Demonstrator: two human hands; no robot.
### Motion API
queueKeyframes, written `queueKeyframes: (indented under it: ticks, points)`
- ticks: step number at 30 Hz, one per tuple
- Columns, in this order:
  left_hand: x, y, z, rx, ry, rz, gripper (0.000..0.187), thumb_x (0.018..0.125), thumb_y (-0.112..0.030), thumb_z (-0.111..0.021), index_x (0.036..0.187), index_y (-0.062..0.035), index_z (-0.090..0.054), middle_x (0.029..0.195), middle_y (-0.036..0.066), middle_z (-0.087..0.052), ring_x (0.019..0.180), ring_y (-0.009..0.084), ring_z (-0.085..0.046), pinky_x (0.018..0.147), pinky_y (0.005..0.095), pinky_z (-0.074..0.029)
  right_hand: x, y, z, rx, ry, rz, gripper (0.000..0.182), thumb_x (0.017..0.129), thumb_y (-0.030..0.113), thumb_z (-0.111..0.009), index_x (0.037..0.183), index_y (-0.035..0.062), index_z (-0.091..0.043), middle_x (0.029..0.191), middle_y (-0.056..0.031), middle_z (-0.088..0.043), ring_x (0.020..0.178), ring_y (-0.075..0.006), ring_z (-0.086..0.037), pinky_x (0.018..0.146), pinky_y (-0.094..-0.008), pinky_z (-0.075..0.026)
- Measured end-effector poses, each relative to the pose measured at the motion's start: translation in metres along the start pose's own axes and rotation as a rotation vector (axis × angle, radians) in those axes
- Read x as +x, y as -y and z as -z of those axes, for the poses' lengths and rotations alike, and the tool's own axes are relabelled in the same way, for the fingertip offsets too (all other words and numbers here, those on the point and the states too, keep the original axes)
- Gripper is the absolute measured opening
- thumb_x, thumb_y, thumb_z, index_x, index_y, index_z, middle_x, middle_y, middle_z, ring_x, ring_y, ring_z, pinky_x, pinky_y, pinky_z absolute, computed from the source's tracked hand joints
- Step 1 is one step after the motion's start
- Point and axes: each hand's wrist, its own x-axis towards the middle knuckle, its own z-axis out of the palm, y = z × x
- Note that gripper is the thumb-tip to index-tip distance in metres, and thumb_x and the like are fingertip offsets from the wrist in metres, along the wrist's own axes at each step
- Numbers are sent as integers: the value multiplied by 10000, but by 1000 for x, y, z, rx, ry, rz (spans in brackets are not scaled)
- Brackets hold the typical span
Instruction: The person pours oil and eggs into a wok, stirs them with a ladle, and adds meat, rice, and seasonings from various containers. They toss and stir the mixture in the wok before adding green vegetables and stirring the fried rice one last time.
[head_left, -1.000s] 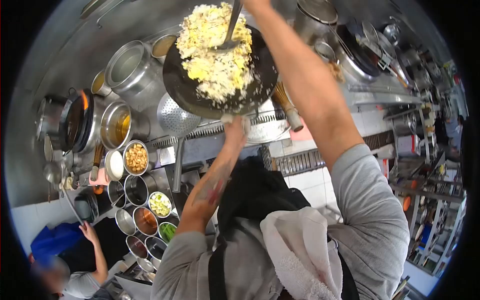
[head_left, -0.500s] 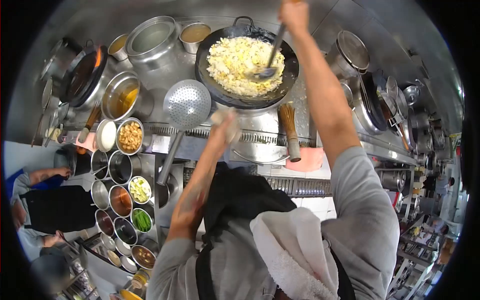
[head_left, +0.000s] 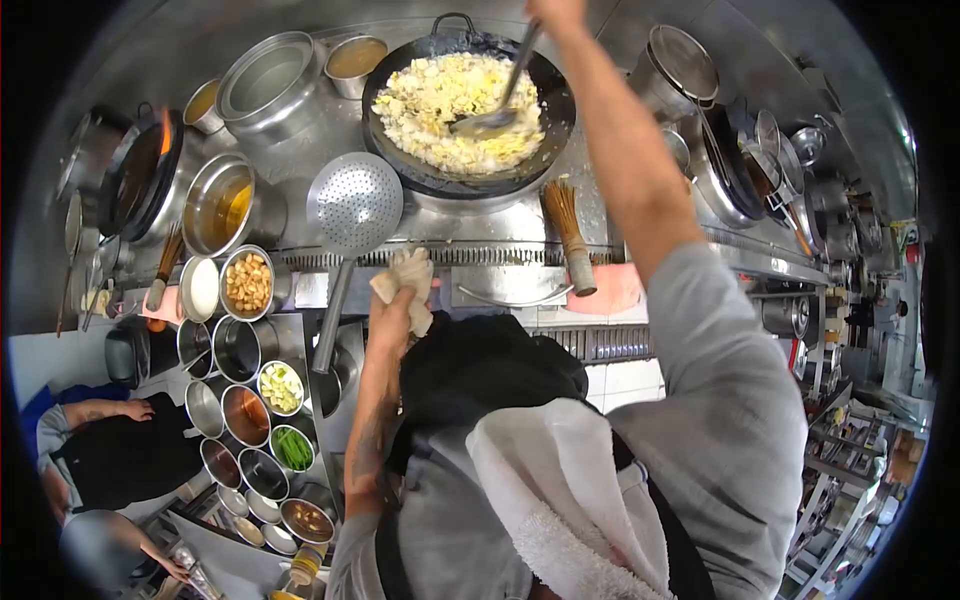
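Observation:
A black wok (head_left: pixel 555 130) with a looped rear handle sits on the stove, filled with yellow and white egg fried rice (head_left: pixel 440 105). My right hand (head_left: pixel 558 12), at the top edge, grips the handle of a metal ladle (head_left: pixel 488 122), whose bowl rests in the rice. My left hand (head_left: pixel 392 318) holds a crumpled beige cloth (head_left: pixel 410 285) at the stove's front edge, apart from the wok. Close by that cloth lies a perforated strainer (head_left: pixel 355 203), its handle toward me. A bamboo brush (head_left: pixel 570 235) stands right of the cloth.
Left are an oil pot (head_left: pixel 215 210), a bowl of peanut-like pieces (head_left: pixel 248 283), white granules (head_left: pixel 200 290) and several ingredient containers. A flame (head_left: pixel 166 132) rises at another wok. A co-worker (head_left: pixel 125 450) stands at lower left. Pots (head_left: pixel 683 62) stand on the right.
My left hand and the cloth have moved down, away from the wok. The ladle has shifted left through the rice. The whole view has shifted slightly, and the co-worker's arms have changed position.

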Motion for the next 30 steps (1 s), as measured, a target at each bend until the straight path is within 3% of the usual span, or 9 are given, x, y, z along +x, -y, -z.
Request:
queueKeyframes:
  ticks: [4,8,12,15,17,20,23,28,30]
  points:
    - [-14,14,17,24,-109,-26,497,859,-22,-479,1353,30,-460,1087,150,-686,811,180,-630,685,301,-523,19,3,46,186,-229,217,298,917,174,-518,828,-62,-676,649,-157,-666,582,-315,-647,547,-475,-460]
    - [2,13,15,133,-21,-24,452,832,-8,-536,1284,17,-541,1111,110,-686,816,146,-621,686,281,-514,54,50,45,139,494,-409,447,928,93,-456,1354,-25,-393,1305,-248,-463,621,-302,-630,545,-452,-469]
    - [18,10,2,153,59,-37,450,824,-12,-543,1272,33,-546,1115,119,-677,848,155,-614,733,283,-503,-28,-2,3,276,-15,110,284,923,200,-515,1080,-33,-551,964,-211,-580,621,-274,-624,565,-438,-472]
    - [36,0,-25,77,135,-14,515,856,-90,-531,1350,40,-465,1137,169,-656,925,221,-624,799,321,-506,-2,-27,-19,63,22,25,343,919,281,-559,874,-40,-670,709,-184,-667,622,-252,-620,580,-429,-474]
    - [59,1,-39,-278,184,293,522,900,-202,-529,1351,47,-444,1152,199,-634,947,280,-629,818,394,-524,15,7,13,58,-85,-2,357,917,296,-562,840,-41,-650,633,-148,-623,585,-258,-611,559,-432,-461]
    - [122,-7,-73,-454,203,418,435,926,-306,-520,1227,7,-495,1048,181,-611,930,315,-621,760,463,-547,-15,-17,3,215,-336,225,399,912,338,-564,801,-42,-620,567,-117,-569,527,-246,-573,501,-418,-412]
    - [185,-10,-113,-509,-26,370,312,921,-311,-520,1075,-39,-520,916,125,-584,811,271,-598,677,433,-542,-1,-17,-25,255,46,-98,373,923,301,-562,789,-45,-605,565,-109,-562,513,-234,-549,487,-402,-390]
    - [205,9,-121,-569,-97,351,171,948,-270,-491,961,-101,-518,781,53,-553,618,194,-526,507,368,-444,-16,3,-29,445,-54,231,376,921,302,-571,813,-54,-626,596,-124,-602,581,-263,-613,539,-419,-431]
    - [199,18,-128,-489,-158,352,164,954,-252,-484,947,-94,-529,779,58,-562,622,196,-528,500,370,-439,18,-18,-52,116,4,203,365,918,289,-564,934,-63,-660,686,-183,-654,678,-320,-662,621,-451,-465]
